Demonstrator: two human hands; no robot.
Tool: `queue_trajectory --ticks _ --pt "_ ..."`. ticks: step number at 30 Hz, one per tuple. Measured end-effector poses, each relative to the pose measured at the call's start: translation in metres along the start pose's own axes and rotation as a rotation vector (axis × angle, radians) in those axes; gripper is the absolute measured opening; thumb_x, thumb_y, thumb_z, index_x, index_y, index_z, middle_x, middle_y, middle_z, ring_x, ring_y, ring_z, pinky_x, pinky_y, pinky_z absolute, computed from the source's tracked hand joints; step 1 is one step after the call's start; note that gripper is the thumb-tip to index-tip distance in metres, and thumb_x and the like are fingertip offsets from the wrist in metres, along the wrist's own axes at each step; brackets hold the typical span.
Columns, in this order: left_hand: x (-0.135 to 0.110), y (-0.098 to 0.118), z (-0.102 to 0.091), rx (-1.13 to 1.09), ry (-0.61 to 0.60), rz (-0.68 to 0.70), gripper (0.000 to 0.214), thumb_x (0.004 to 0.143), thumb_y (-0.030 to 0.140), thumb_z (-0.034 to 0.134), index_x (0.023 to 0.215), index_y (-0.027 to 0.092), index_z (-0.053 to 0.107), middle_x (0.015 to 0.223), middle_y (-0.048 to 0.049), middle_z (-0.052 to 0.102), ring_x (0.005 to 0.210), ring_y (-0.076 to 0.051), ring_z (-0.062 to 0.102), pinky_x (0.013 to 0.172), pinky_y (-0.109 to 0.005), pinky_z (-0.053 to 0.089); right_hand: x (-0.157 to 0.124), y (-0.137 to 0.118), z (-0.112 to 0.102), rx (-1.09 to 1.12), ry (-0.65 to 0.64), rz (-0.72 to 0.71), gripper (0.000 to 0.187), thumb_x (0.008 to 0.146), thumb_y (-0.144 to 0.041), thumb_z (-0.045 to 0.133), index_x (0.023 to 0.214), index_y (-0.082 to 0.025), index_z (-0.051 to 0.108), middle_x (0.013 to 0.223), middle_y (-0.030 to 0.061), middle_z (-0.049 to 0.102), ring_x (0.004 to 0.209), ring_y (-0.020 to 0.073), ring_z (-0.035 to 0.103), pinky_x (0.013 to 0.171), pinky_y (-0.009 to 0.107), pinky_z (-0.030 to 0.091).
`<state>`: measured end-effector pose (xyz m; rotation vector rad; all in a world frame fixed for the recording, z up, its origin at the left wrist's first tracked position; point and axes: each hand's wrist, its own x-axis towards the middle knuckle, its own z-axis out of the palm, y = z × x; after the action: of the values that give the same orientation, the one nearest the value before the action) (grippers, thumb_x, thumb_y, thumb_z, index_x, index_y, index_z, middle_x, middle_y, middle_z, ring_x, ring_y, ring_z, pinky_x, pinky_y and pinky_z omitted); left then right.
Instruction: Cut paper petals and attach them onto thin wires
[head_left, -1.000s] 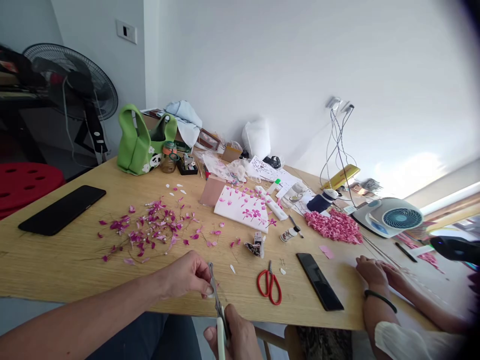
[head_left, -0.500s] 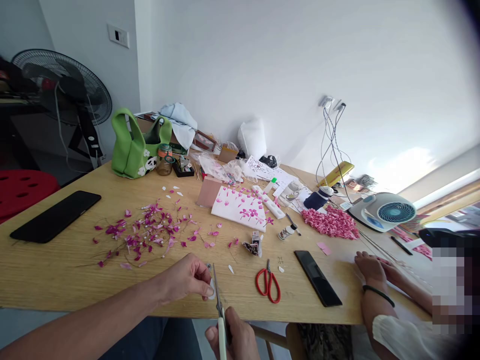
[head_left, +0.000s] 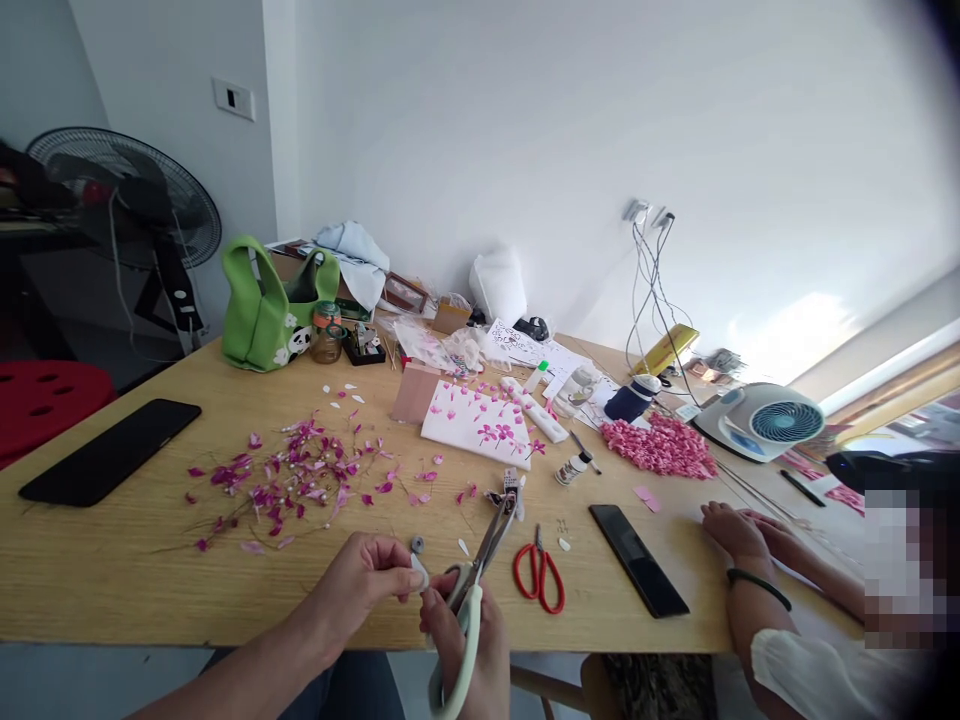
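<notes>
My left hand pinches a small white petal-shaped piece between thumb and fingers above the table's front edge. Close beside it, my right hand is closed around scissors with pale green handles. Their blades point up and away, slightly apart, and the right fingertips come close to the white piece; whether they touch it I cannot tell. A small grey ring-like object lies just beyond my left hand. Red-handled scissors rest to the right, near a loose white petal piece.
Pink petals on thin wires spread across the left. A white block holding pink flowers stands mid-table. Black phones lie on both sides. Another person's hands rest at the right, near a pink bundle and small fan.
The scissors have moved away from the white piece, swinging up and right in my right hand. My right hand has come nearer my left, which still pinches the piece.
</notes>
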<state>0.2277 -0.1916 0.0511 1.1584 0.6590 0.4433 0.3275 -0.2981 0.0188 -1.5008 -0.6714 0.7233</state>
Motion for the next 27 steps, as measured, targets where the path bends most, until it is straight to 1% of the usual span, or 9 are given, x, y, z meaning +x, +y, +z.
queue_trajectory --ticks 4,7,9,12,16,18,21,27 --pt "-0.003 -0.004 0.004 -0.009 0.084 0.002 0.016 0.06 0.029 0.068 0.053 0.015 0.064 0.053 0.0015 0.057 0.058 -0.013 0.047 0.061 -0.025 0.036 0.002 0.005 0.01 0.131 0.072 0.038 0.036 0.068 -0.047 0.071 0.076 -0.017 0.054 0.059 -0.0008 0.055 0.053 0.0123 0.049 0.052 0.024 0.041" --pt "-0.003 -0.006 0.004 -0.044 0.097 -0.016 0.015 0.059 0.027 0.068 0.051 0.015 0.063 0.051 0.0025 0.055 0.057 -0.012 0.045 0.061 -0.025 0.035 0.0 -0.001 0.014 0.176 0.108 0.056 0.034 0.065 -0.043 0.074 0.074 -0.017 0.054 0.059 -0.0029 0.052 0.053 0.0108 0.046 0.051 0.022 0.038" --pt "-0.001 -0.007 0.003 -0.073 0.067 -0.048 0.015 0.057 0.026 0.07 0.051 0.014 0.063 0.051 0.0027 0.055 0.056 -0.011 0.044 0.06 -0.024 0.034 0.0 -0.005 0.014 0.213 0.091 0.083 0.033 0.064 -0.041 0.075 0.074 -0.017 0.054 0.056 -0.0039 0.05 0.053 0.0101 0.044 0.05 0.021 0.036" --pt "0.001 -0.007 -0.002 -0.128 -0.009 -0.103 0.018 0.056 0.028 0.073 0.053 0.013 0.064 0.051 0.0022 0.055 0.054 -0.01 0.043 0.058 -0.024 0.033 0.002 -0.009 0.012 0.263 0.055 0.14 0.032 0.064 -0.038 0.075 0.074 -0.017 0.054 0.053 -0.0051 0.049 0.051 0.0093 0.042 0.05 0.02 0.033" --pt "0.004 -0.005 -0.008 -0.208 -0.061 -0.144 0.026 0.064 0.035 0.07 0.054 0.011 0.064 0.051 0.0001 0.056 0.052 -0.011 0.046 0.058 -0.025 0.034 0.005 -0.005 0.011 0.289 0.027 0.172 0.029 0.064 -0.035 0.073 0.074 -0.017 0.054 0.053 -0.0052 0.05 0.051 0.0089 0.042 0.05 0.02 0.032" --pt "0.005 -0.004 -0.01 -0.225 -0.072 -0.148 0.03 0.067 0.038 0.067 0.054 0.011 0.064 0.052 -0.001 0.057 0.053 -0.012 0.048 0.059 -0.026 0.035 0.007 -0.002 0.011 0.287 0.03 0.172 0.028 0.064 -0.036 0.072 0.073 -0.017 0.053 0.05 -0.0058 0.048 0.049 0.0087 0.04 0.049 0.02 0.03" --pt "0.006 -0.002 -0.012 -0.191 -0.092 -0.13 0.033 0.068 0.041 0.067 0.055 0.011 0.065 0.052 -0.001 0.056 0.053 -0.012 0.048 0.059 -0.026 0.035 0.008 0.0 0.012 0.292 0.023 0.17 0.027 0.065 -0.035 0.071 0.073 -0.017 0.053 0.05 -0.0057 0.048 0.049 0.0088 0.04 0.05 0.021 0.03" --pt "0.009 -0.004 -0.016 -0.144 -0.131 -0.109 0.034 0.069 0.042 0.068 0.06 0.01 0.067 0.053 -0.0007 0.056 0.055 -0.012 0.048 0.06 -0.026 0.035 0.007 -0.006 0.013 0.343 0.013 0.192 0.027 0.062 -0.032 0.074 0.072 -0.017 0.053 0.054 -0.0047 0.052 0.049 0.0086 0.041 0.05 0.02 0.032"
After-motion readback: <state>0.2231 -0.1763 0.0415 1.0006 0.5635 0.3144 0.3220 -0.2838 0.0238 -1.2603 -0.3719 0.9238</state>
